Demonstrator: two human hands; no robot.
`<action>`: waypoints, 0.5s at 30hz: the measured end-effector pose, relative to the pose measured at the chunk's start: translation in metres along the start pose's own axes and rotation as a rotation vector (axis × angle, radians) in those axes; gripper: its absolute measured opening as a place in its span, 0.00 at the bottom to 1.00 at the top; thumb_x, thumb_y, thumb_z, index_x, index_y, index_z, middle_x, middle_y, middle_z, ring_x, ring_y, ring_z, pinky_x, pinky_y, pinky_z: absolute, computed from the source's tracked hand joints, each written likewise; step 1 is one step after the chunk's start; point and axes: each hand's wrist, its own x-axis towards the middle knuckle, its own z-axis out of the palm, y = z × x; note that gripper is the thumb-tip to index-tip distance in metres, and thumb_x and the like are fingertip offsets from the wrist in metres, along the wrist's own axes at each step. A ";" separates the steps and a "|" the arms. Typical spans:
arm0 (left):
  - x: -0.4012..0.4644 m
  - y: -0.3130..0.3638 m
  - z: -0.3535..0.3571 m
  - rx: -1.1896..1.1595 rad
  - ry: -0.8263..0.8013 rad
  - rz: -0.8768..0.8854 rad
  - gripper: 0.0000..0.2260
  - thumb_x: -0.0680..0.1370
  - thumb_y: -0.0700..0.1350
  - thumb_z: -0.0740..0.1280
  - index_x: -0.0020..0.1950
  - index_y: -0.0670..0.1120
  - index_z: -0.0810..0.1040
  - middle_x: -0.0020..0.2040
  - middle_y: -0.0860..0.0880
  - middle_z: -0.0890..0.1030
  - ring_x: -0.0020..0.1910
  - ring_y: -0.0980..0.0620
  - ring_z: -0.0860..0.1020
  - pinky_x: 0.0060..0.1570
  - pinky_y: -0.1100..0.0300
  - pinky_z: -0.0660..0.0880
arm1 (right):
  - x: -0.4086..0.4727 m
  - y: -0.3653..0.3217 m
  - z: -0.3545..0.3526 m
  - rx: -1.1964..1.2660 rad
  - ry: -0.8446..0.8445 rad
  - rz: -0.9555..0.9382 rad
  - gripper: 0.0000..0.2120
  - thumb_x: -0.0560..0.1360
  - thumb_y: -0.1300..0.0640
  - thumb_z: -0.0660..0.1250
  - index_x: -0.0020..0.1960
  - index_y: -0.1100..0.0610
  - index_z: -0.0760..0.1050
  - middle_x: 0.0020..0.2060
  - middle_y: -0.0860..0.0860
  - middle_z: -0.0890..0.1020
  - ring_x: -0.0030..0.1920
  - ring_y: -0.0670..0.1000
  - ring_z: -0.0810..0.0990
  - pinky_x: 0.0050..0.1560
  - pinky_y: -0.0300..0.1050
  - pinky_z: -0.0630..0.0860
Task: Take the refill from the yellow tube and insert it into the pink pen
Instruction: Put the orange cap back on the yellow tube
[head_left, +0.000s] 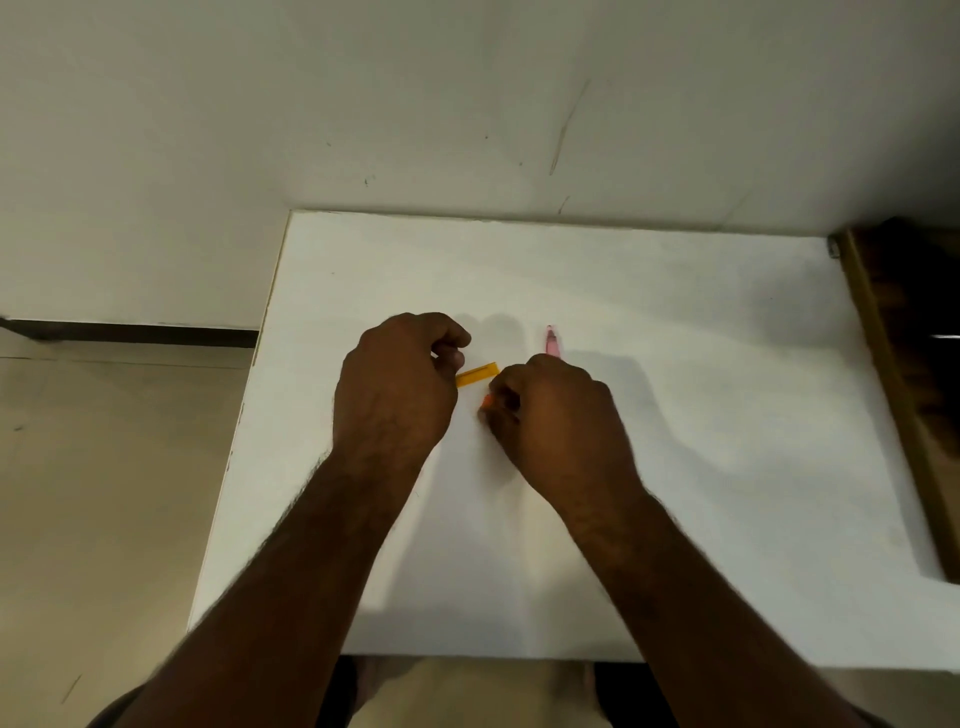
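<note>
Both hands work mid-table (675, 291): left hand (397, 387) pinches the yellow tube (477, 375), right hand (558, 421) clenches the pink pen (552, 342), with bare surface right; printing unreadable.

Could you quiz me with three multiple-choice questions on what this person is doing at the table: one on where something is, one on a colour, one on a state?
1. Where does the pink pen show?
A. beyond the right hand
B. on the floor
C. in the left hand

2. What colour is the tube that the left hand holds?
A. blue
B. yellow
C. green

3. How are the two hands?
A. flat and open
B. out of sight
C. both closed on small things

Answers: 1 A, the pen pokes out past the right knuckles. 2 B, it is plainly yellow. 3 C, the fingers of both are curled shut.
</note>
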 end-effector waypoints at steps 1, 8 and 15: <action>0.000 0.000 0.000 -0.002 -0.009 0.001 0.10 0.78 0.41 0.68 0.54 0.55 0.83 0.45 0.59 0.82 0.38 0.65 0.76 0.38 0.75 0.64 | 0.001 0.001 0.001 0.001 0.011 -0.001 0.11 0.80 0.48 0.65 0.52 0.53 0.82 0.42 0.48 0.78 0.40 0.52 0.79 0.41 0.41 0.65; 0.000 -0.003 -0.002 0.151 -0.053 0.047 0.11 0.74 0.53 0.74 0.55 0.57 0.82 0.50 0.56 0.82 0.49 0.53 0.80 0.53 0.54 0.75 | 0.002 0.002 -0.001 0.138 0.050 0.042 0.02 0.75 0.52 0.71 0.46 0.50 0.81 0.41 0.47 0.82 0.40 0.50 0.81 0.42 0.42 0.75; 0.001 -0.003 0.003 0.286 -0.041 0.108 0.07 0.72 0.56 0.73 0.48 0.56 0.83 0.46 0.54 0.80 0.49 0.50 0.79 0.52 0.52 0.70 | 0.011 0.017 -0.024 0.756 0.141 0.339 0.04 0.74 0.57 0.73 0.41 0.52 0.84 0.33 0.48 0.86 0.37 0.49 0.86 0.50 0.55 0.84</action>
